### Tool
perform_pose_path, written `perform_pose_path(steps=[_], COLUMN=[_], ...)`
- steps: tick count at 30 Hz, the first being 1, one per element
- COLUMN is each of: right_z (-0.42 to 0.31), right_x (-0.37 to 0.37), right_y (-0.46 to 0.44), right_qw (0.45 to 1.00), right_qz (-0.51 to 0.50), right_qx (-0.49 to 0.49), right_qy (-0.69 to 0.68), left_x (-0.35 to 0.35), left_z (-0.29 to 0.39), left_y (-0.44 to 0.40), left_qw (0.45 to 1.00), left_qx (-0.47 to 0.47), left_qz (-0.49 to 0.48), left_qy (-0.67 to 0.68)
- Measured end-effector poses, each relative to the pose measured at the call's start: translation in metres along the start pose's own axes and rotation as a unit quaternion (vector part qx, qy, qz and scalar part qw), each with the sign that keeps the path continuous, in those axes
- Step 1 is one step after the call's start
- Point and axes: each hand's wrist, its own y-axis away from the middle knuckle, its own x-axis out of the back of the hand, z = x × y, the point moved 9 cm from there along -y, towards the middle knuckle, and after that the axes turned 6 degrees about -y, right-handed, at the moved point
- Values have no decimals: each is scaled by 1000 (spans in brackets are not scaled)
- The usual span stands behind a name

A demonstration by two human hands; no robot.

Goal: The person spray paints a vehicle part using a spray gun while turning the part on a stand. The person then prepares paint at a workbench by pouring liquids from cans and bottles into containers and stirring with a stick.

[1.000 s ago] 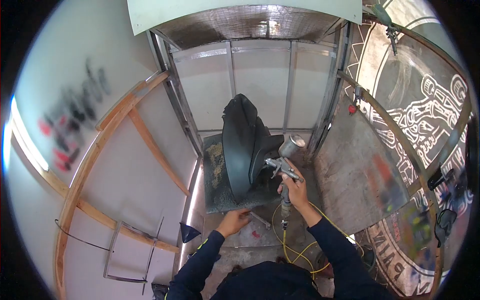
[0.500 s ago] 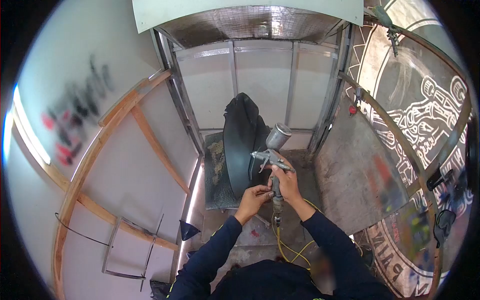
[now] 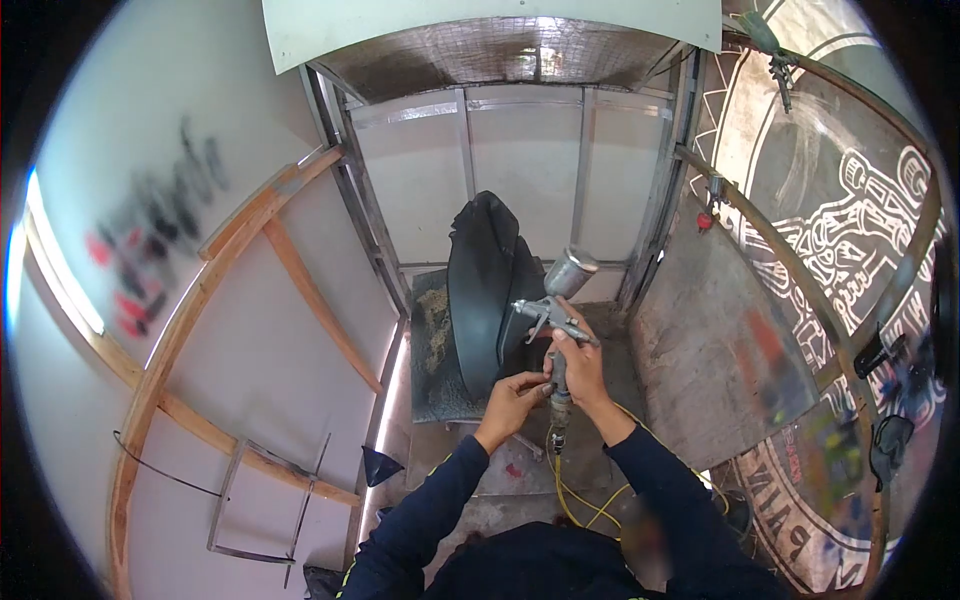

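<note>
My right hand (image 3: pixel 580 368) is wrapped round the grip of a metal spray gun (image 3: pixel 545 313), its nozzle pointing left and its silver cup (image 3: pixel 571 271) on top. At the lower part of the handle, the fingers of my left hand (image 3: pixel 513 405) pinch a small fitting; its exact form is too small to make out. A yellow hose (image 3: pixel 557 468) runs down from the connector under the grip. Just beyond the gun stands a black curved panel (image 3: pixel 478 290), upright on a dark textured stand (image 3: pixel 432 395).
A wooden frame (image 3: pixel 190 300) crosses the white left wall. A grey board (image 3: pixel 715 330) leans on the right beside a printed banner (image 3: pixel 850 240). Another spray gun (image 3: pixel 775 60) hangs from the rail at upper right. A dark cone (image 3: pixel 380 466) is at lower left.
The spray gun and both hands have shifted slightly right in view. Both hands keep hold at the handle, and the black panel stays in place.
</note>
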Motion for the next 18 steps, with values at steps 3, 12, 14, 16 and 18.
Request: perform_pose_path(steps=[3, 12, 14, 16, 18], right_z=[-29, -108, -99, -108, -106], right_x=[7, 59, 71, 64, 65], right_y=[-6, -22, -22, -17, -16], right_qw=[998, 970, 972, 970, 971], right_qz=[23, 139, 152, 149, 149], right_qx=[53, 199, 179, 190, 186], right_qy=[-11, -12, -6, -8, -2], left_x=[1, 175, 206, 226, 231], left_z=[25, 5, -14, -38, -61], left_y=[6, 21, 17, 18, 25], left_qw=[998, 932, 934, 936, 910], left_qx=[-55, -145, -124, -103, -47], left_qz=[29, 331, 335, 337, 304], left_qy=[34, 40, 15, -10, -277])
